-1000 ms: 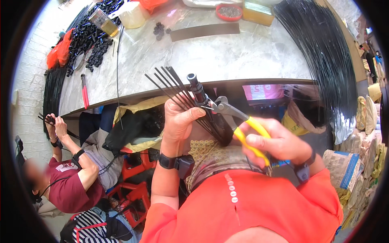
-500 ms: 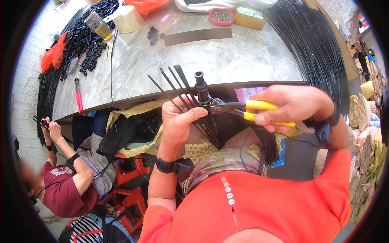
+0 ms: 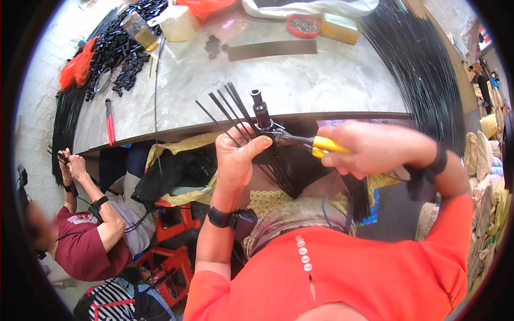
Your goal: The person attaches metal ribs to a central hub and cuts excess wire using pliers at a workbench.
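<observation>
My left hand (image 3: 235,156) is closed around a bundle of thin black umbrella ribs (image 3: 229,109). They fan out above my fingers and come together below, over my lap. A black tubular umbrella runner (image 3: 261,111) stands almost upright at the thumb, tilted a little left, where the ribs meet. My right hand (image 3: 369,148) grips pliers with yellow handles (image 3: 327,145). Their jaws reach the lower collar of the runner, near some thin wire. What exactly the jaws bite on is too small to tell.
Beyond my hands runs a marble-patterned table (image 3: 193,80). On it lie long black rods (image 3: 417,69), a heap of black tubes (image 3: 115,45), a red dish (image 3: 303,25) of small metal bits and red-handled pliers (image 3: 110,123). At left sits a co-worker (image 3: 88,243) beside red stools (image 3: 168,267).
The yellow handles were spread apart and are now closer together. My right hand has turned and blurs with motion. The runner leans slightly more to the left; my left hand keeps its hold.
</observation>
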A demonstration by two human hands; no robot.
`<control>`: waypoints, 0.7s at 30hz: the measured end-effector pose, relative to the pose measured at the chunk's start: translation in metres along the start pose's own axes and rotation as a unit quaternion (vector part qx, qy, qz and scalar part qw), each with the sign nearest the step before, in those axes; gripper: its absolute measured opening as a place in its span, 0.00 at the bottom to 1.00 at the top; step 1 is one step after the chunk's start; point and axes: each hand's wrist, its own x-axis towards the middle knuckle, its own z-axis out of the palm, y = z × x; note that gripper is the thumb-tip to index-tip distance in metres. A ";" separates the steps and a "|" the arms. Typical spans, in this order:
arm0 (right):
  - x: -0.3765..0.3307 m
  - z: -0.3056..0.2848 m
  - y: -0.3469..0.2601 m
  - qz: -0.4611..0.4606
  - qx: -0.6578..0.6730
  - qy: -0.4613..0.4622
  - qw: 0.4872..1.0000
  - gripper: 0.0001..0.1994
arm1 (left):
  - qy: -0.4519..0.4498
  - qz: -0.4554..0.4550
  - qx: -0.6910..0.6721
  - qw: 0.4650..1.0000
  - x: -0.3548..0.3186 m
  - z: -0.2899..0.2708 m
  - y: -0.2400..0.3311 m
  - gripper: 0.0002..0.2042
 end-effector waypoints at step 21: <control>0.055 0.086 0.059 -0.220 0.257 0.122 0.933 0.07 | 0.011 0.010 -0.007 1.000 -0.007 -0.007 0.009 0.11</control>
